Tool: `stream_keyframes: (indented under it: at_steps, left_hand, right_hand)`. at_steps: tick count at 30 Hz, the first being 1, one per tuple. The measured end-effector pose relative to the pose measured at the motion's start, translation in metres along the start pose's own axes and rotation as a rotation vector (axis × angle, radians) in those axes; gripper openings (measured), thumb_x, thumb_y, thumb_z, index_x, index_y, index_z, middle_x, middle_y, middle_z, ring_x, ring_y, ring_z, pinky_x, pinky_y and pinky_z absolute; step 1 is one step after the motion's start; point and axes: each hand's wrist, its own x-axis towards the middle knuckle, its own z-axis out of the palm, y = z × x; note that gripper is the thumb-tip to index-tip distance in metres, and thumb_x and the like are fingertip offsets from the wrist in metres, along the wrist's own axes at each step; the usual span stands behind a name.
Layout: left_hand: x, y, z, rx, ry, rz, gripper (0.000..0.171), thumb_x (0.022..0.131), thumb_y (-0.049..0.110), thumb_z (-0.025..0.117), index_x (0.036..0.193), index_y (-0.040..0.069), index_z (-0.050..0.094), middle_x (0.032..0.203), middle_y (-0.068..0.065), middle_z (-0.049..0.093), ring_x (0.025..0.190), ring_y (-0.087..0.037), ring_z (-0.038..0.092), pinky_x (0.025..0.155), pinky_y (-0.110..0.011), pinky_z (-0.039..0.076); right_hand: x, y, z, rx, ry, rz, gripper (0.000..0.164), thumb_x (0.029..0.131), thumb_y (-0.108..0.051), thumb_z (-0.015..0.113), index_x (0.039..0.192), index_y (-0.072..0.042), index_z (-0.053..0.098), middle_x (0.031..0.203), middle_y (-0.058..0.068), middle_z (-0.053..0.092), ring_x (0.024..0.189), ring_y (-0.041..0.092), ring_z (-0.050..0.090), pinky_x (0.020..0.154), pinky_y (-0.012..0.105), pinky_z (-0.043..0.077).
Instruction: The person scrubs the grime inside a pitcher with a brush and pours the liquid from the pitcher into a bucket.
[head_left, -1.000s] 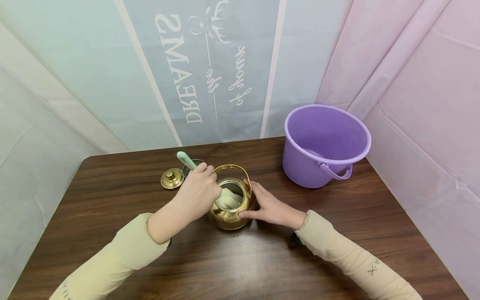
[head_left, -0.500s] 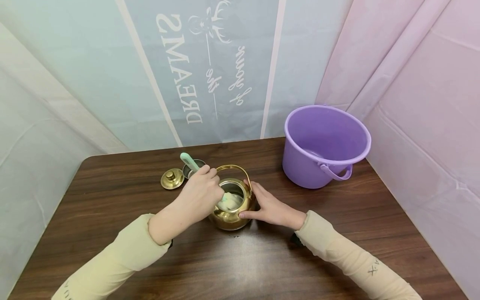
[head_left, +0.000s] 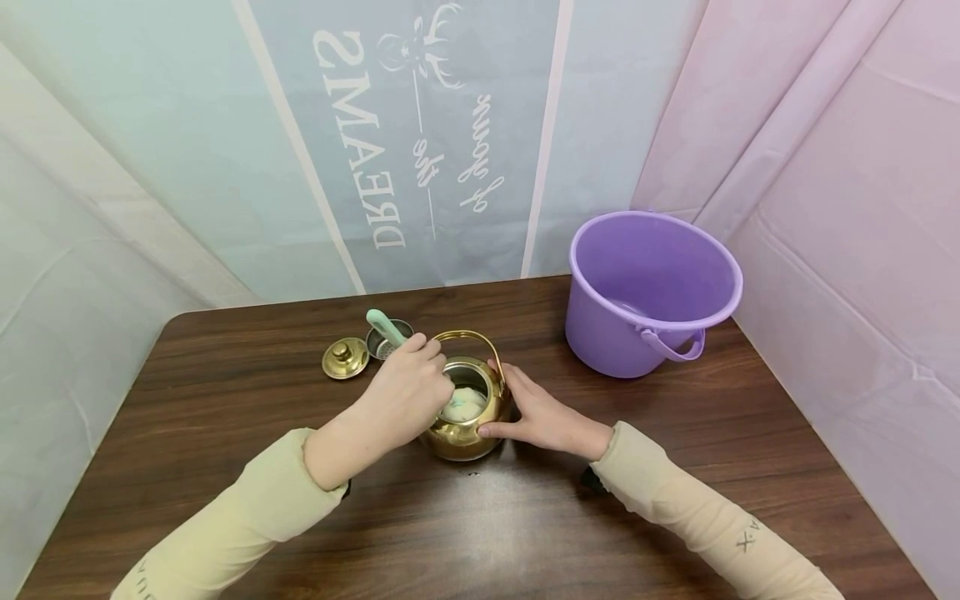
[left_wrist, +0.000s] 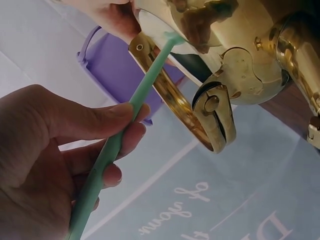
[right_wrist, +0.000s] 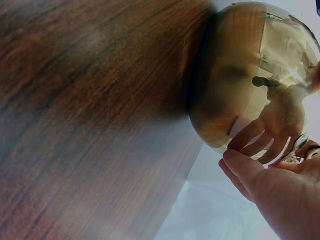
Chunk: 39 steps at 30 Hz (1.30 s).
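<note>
The left hand grips the light green handle of a cup brush, thumb opposite the fingers in the left wrist view. Its soft white head lies inside the mouth of a shiny gold kettle. The kettle stands upright on the table, its lid off and its hoop handle raised. On the kettle's right side, the right hand holds the body, thumb in front and fingers toward the back. In the right wrist view, fingers press against the polished wall.
Left of the kettle lies its gold lid, next to a small metal strainer partly hidden by the brush handle. A purple bucket stands at the back right of the brown wooden table. Fabric curtains surround the table's back and sides.
The left hand and the brush handle have shifted slightly right and toward the person. The white head has turned and sits lower in the kettle. The right hand and kettle have stayed put.
</note>
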Motion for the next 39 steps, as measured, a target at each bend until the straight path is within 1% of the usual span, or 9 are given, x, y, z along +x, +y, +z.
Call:
stream_keyframes:
  at_steps: [6, 11, 15, 18, 23, 30, 39]
  left_hand:
    - [0.000, 0.000, 0.002, 0.006, 0.020, 0.000, 0.026, 0.071, 0.007, 0.065, 0.049, 0.014, 0.054, 0.056, -0.002, 0.055, 0.063, -0.020, 0.044, 0.065, -0.031, 0.031]
    - [0.001, -0.001, 0.006, 0.009, 0.039, 0.001, 0.021, 0.071, 0.008, 0.066, 0.053, 0.012, 0.056, 0.057, -0.002, 0.055, 0.063, -0.020, 0.044, 0.065, -0.031, 0.031]
    - [0.002, -0.002, 0.010, 0.014, 0.048, -0.006, 0.020, 0.071, 0.005, 0.065, 0.054, 0.012, 0.057, 0.058, -0.002, 0.054, 0.062, -0.020, 0.043, 0.065, -0.030, 0.031]
    - [0.003, -0.003, 0.012, 0.015, 0.046, -0.013, 0.019, 0.071, 0.004, 0.065, 0.055, 0.011, 0.058, 0.058, -0.002, 0.054, 0.062, -0.021, 0.043, 0.065, -0.031, 0.031]
    - [0.003, -0.005, 0.014, 0.015, 0.041, -0.021, 0.017, 0.070, 0.006, 0.067, 0.056, 0.011, 0.059, 0.060, -0.003, 0.055, 0.064, -0.021, 0.044, 0.066, -0.031, 0.032]
    - [0.004, -0.005, 0.015, 0.033, 0.045, -0.028, 0.016, 0.070, 0.006, 0.066, 0.056, 0.010, 0.060, 0.060, -0.003, 0.055, 0.063, -0.021, 0.044, 0.067, -0.031, 0.032]
    - [0.004, -0.005, 0.013, 0.076, 0.018, -0.024, 0.015, 0.071, 0.008, 0.066, 0.056, 0.010, 0.061, 0.059, -0.003, 0.052, 0.063, -0.021, 0.041, 0.067, -0.031, 0.032]
  right_hand:
    - [0.000, 0.000, 0.000, 0.006, 0.001, 0.003, 0.093, 0.077, -0.054, 0.062, 0.144, -0.010, 0.017, 0.144, 0.011, 0.028, 0.131, 0.020, 0.027, 0.104, 0.040, 0.027]
    - [-0.001, -0.001, 0.000, 0.003, -0.003, 0.009, 0.093, 0.077, -0.054, 0.062, 0.145, -0.010, 0.017, 0.144, 0.012, 0.027, 0.131, 0.020, 0.027, 0.104, 0.040, 0.027]
    - [0.000, -0.002, 0.000, 0.001, -0.004, 0.010, 0.094, 0.077, -0.054, 0.062, 0.144, -0.008, 0.017, 0.144, 0.013, 0.027, 0.132, 0.021, 0.027, 0.105, 0.040, 0.026]
    - [0.000, -0.002, 0.000, 0.000, -0.008, 0.016, 0.095, 0.077, -0.055, 0.062, 0.145, -0.007, 0.016, 0.145, 0.014, 0.026, 0.132, 0.021, 0.026, 0.105, 0.040, 0.026]
    - [0.000, -0.002, -0.001, -0.004, -0.007, 0.029, 0.095, 0.076, -0.056, 0.062, 0.145, -0.009, 0.017, 0.145, 0.012, 0.026, 0.132, 0.021, 0.026, 0.104, 0.041, 0.026]
    - [0.000, -0.002, -0.001, -0.004, -0.001, 0.026, 0.095, 0.076, -0.056, 0.062, 0.144, -0.006, 0.018, 0.145, 0.012, 0.026, 0.132, 0.022, 0.025, 0.105, 0.042, 0.025]
    - [0.000, -0.002, 0.000, -0.004, 0.002, 0.019, 0.094, 0.076, -0.055, 0.062, 0.144, -0.005, 0.019, 0.145, 0.013, 0.027, 0.132, 0.021, 0.026, 0.105, 0.041, 0.026]
